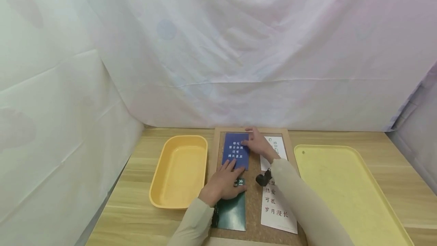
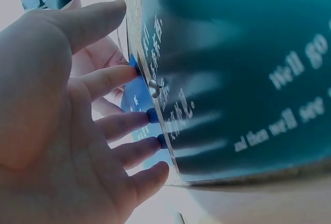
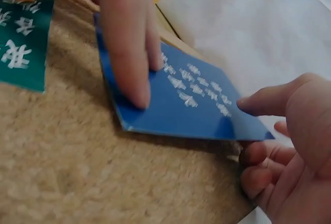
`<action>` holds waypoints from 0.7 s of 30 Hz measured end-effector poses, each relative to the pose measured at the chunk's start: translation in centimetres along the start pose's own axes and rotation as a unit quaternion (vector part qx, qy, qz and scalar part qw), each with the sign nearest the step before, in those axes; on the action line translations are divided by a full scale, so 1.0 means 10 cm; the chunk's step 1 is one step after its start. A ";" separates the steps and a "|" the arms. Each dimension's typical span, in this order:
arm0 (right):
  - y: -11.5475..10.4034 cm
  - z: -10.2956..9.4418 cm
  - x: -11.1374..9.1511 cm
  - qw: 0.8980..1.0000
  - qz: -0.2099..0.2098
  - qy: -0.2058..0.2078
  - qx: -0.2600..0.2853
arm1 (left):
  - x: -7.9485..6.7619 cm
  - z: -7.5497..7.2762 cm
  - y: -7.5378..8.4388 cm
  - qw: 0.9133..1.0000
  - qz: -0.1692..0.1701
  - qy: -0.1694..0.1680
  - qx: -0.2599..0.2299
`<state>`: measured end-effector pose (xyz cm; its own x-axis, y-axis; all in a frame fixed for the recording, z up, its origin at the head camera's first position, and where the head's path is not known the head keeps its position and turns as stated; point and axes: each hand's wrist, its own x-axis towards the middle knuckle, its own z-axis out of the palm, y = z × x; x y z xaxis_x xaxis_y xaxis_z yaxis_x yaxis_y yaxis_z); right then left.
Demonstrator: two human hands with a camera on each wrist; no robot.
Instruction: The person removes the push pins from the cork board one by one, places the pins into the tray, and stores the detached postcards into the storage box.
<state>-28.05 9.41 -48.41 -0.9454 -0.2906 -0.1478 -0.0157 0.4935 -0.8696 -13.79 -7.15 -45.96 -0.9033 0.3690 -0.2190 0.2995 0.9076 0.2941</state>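
Observation:
A blue card (image 1: 235, 139) with white writing lies at the upper left of the framed corkboard (image 1: 253, 208). My left hand (image 1: 223, 183) reaches over a dark green card (image 1: 233, 215), its extended fingertips resting on the lower part of the blue card. At the blue card's right side, my right hand (image 1: 260, 146) pinches the edge. In the right wrist view its thumb (image 3: 258, 101) lies on the card's face, with the other fingers curled beneath the edge. A silver thumbtack (image 2: 154, 88) sits at the green card's edge in the left wrist view.
Two white cards with writing, an upper one (image 1: 280, 143) and a lower one (image 1: 278, 215), are on the board's right half. A deep yellow tray (image 1: 155, 177) stands left of the board. A paler yellow tray (image 1: 368, 174) lies to the right. White cloth (image 1: 218, 101) hangs behind.

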 end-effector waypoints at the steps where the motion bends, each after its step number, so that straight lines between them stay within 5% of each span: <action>1: 0.02 0.00 -0.01 1.000 -0.009 -0.001 0.006 | 0.00 0.00 0.00 1.000 0.002 0.002 -0.002; 11: 0.19 0.05 -0.04 0.997 -0.077 -0.017 0.002 | 0.01 0.00 -0.05 1.000 0.012 0.014 -0.002; 21: 0.18 0.05 -0.10 0.995 -0.092 -0.034 0.005 | 0.02 -0.01 -0.06 0.999 0.017 0.035 0.010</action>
<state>-26.98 10.17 -50.12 -0.9026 -0.4303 -0.0162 -0.1837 0.4188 -0.8893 -14.19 -7.59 -46.11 -0.9113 0.3861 -0.1434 0.3363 0.8985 0.2822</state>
